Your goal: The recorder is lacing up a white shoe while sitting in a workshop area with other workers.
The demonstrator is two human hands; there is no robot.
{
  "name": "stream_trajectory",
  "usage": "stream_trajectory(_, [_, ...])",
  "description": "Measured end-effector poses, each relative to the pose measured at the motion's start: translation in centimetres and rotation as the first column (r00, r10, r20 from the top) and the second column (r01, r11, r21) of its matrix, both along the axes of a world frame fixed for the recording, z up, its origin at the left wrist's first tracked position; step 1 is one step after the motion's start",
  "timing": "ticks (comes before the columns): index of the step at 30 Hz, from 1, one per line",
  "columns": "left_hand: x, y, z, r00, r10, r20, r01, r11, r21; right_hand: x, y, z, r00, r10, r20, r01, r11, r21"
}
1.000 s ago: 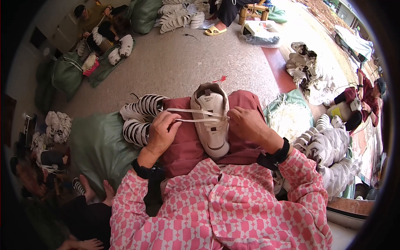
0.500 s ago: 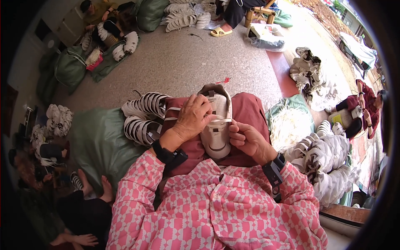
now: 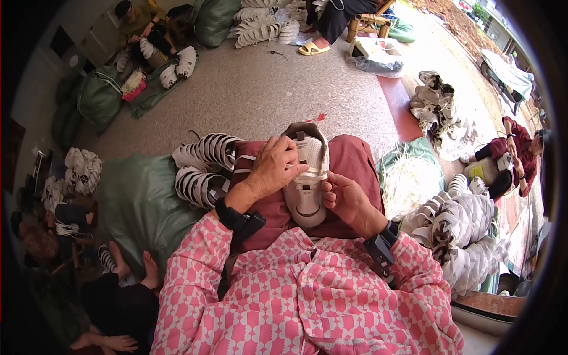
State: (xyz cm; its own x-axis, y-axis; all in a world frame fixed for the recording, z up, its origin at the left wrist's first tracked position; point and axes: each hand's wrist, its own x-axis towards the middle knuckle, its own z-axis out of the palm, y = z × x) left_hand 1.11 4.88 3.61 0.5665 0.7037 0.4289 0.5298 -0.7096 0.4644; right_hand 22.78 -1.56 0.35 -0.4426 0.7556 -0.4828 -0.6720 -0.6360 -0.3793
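A light beige sneaker (image 3: 306,206) rests on my lap, its toe toward me and its brown-lined collar pointing away. A flat white shoelace (image 3: 313,176) crosses the lower part of its tongue. My left hand (image 3: 273,167) is closed over the left side of the shoe, with the thumb reaching across to the lace. At the shoe's right edge, my right hand (image 3: 349,202) pinches the lace between thumb and forefinger, the other fingers curled. The left fingertips are partly hidden, so I cannot make out all they grip.
Striped shoe uppers (image 3: 207,160) sit left of my knee beside a green sack (image 3: 145,189). A bundle of white laces (image 3: 409,174) and stacked shoes (image 3: 458,222) are at my right. More shoes (image 3: 438,103) lie farther off. Other people sit around the floor.
My right hand has moved slightly left and down, closer to the shoe. The lace now lies flatter against the shoe. My left hand stays nearly in place.
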Motion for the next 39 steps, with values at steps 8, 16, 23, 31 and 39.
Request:
stream_trajectory(8, [-2.6, 2.9, -2.7, 0.420, 0.546, 0.724, 0.659, 0.365, -0.658, -0.2, 0.4, -0.4, 0.990, 0.087, 0.107, -0.093, 0.994, 0.049])
stream_trajectory(16, [-2.7, -0.6, 1.6, 0.869, 0.407, 0.282, -0.437, 0.898, 0.053, 0.6, 3.5, 4.9, 0.132, -0.840, 0.526, -0.715, 0.287, 0.638])
stream_trajectory(23, [-4.9, -6.0, -0.2, 0.784, 0.486, 0.386, 0.422, 0.039, -0.906, -0.7, 6.4, 4.2, -0.002, -0.922, 0.387, -0.970, 0.096, 0.224])
stream_trajectory(31, [-5.0, -3.3, -1.4, 0.240, 0.623, 0.745, 0.753, 0.365, -0.548, 0.5, 5.8, 1.4, 0.076, -0.928, 0.364, -0.892, 0.100, 0.442])
stream_trajectory(39, [-13.9, -4.9, -0.1, 0.084, 0.599, 0.796, 0.531, 0.650, -0.544, 0.6, 5.6, 1.2, 0.085, -0.833, 0.546, -0.766, 0.296, 0.571])
